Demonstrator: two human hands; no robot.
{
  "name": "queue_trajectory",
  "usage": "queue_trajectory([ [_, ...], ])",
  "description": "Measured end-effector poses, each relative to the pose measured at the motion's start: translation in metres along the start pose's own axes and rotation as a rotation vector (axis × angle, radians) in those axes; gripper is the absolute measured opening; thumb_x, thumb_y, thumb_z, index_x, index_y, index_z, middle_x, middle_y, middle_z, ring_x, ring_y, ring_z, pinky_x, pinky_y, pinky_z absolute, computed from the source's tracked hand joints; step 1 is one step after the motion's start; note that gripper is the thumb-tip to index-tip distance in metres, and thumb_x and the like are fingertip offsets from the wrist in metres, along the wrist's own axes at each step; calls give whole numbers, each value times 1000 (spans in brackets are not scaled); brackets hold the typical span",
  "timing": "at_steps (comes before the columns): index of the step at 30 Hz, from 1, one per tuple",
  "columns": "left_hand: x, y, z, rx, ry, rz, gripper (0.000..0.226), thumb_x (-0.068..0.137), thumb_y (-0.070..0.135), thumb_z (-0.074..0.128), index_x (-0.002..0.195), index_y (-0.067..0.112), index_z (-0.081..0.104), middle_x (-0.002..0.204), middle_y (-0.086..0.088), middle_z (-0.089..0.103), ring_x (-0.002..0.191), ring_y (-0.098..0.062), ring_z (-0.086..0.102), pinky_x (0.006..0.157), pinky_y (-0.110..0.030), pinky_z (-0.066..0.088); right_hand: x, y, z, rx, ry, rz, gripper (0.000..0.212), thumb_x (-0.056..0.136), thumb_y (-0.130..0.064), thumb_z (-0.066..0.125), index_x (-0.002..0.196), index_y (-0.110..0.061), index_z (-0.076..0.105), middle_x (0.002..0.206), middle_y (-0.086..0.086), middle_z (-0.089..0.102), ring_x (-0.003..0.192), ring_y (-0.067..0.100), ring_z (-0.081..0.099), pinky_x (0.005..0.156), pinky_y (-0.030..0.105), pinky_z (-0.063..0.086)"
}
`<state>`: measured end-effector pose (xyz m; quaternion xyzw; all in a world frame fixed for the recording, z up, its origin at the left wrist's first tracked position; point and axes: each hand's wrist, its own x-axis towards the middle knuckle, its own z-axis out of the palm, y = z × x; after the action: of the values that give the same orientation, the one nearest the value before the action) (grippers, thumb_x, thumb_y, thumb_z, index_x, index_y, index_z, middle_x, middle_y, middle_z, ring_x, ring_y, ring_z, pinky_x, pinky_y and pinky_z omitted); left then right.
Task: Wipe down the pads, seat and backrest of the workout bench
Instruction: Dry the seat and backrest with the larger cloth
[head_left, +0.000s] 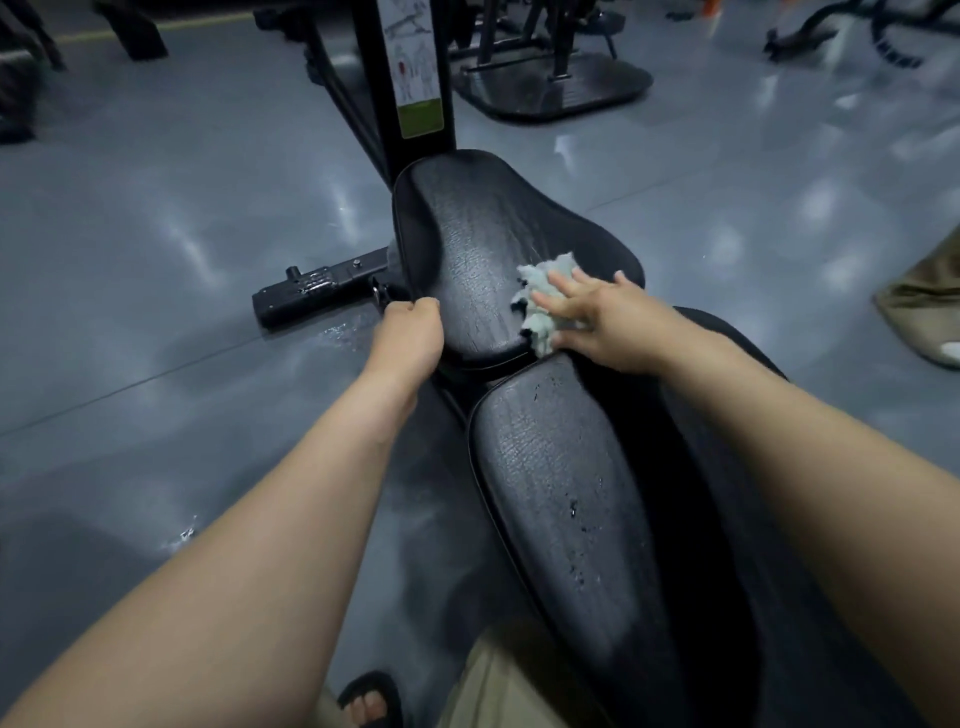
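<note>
Your right hand (597, 319): fingers (558, 291) spread flat, pressing one pale cloth (545, 275) on far pad (467, 244), by right edge, close to gap. Your left hand (410, 332): fingers curled round same pad's left edge. Two pads counted; near pad (561, 493) beaded with droplets. Open floor (182, 234) left, wet patch there. Black post (410, 78) blocks far end; frame bar (322, 291) juts left.
</note>
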<state>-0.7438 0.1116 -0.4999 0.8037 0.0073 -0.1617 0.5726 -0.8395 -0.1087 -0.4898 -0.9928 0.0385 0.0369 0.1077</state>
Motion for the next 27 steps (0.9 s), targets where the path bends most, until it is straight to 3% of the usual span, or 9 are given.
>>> queue_trajectory([
  [3, 36, -28, 12, 93, 19, 21, 80, 67, 67, 42, 119, 9, 61, 128, -25, 60, 118, -42, 59, 101, -59, 49, 0, 21, -5, -18, 4, 163, 64, 99, -43, 57, 156, -39, 28, 168, -5, 11, 155, 23, 11, 123, 54, 12],
  [5, 54, -41, 19, 142, 20, 33, 87, 63, 71, 41, 121, 10, 61, 128, -25, 59, 117, -43, 59, 101, -60, 49, -1, 2, -2, -36, 20, 136, 60, 100, -34, 54, 156, -34, 32, 169, -2, 10, 155, 30, 12, 121, 55, 14],
  [9, 11, -5, 14, 166, 27, 13, 80, 79, 67, 44, 135, 11, 55, 141, -18, 50, 125, -37, 54, 108, -49, 45, -6, -39, 14, -59, 39, -81, 56, 102, -33, 48, 156, -34, 32, 169, 1, 10, 155, 30, 8, 122, 53, 15],
  [12, 7, -1, 15, 231, 29, 20, 66, 98, 54, 46, 143, 6, 46, 149, -23, 35, 135, -39, 42, 117, -40, 32, -5, -19, 13, -57, 12, 26, 59, 106, -42, 35, 160, -34, 12, 169, -7, -2, 156, 19, -1, 125, 52, 7],
  [15, 13, -4, 16, 283, 39, 33, 67, 99, 55, 45, 143, 4, 43, 147, -22, 31, 134, -41, 40, 118, -40, 29, 1, 9, 8, -53, 18, 212, 62, 107, -47, 24, 161, -29, -1, 169, -4, -8, 156, 20, -3, 125, 49, 5],
  [21, 27, -6, 18, 273, 16, 35, 82, 97, 64, 43, 149, 2, 32, 150, -19, 25, 136, -34, 38, 115, -34, 27, 37, 51, -2, 118, 40, 403, 62, 108, -44, 22, 161, -22, -2, 169, 5, -7, 156, 25, -3, 125, 45, 4],
  [27, 35, -8, 29, 310, 54, 100, 74, 99, 60, 42, 136, -2, 29, 144, -21, 26, 136, -39, 35, 114, -40, 27, 80, 61, -14, 141, 65, 436, 63, 108, -42, 23, 161, -12, 7, 167, 15, 15, 153, 30, 18, 123, 41, 17],
])
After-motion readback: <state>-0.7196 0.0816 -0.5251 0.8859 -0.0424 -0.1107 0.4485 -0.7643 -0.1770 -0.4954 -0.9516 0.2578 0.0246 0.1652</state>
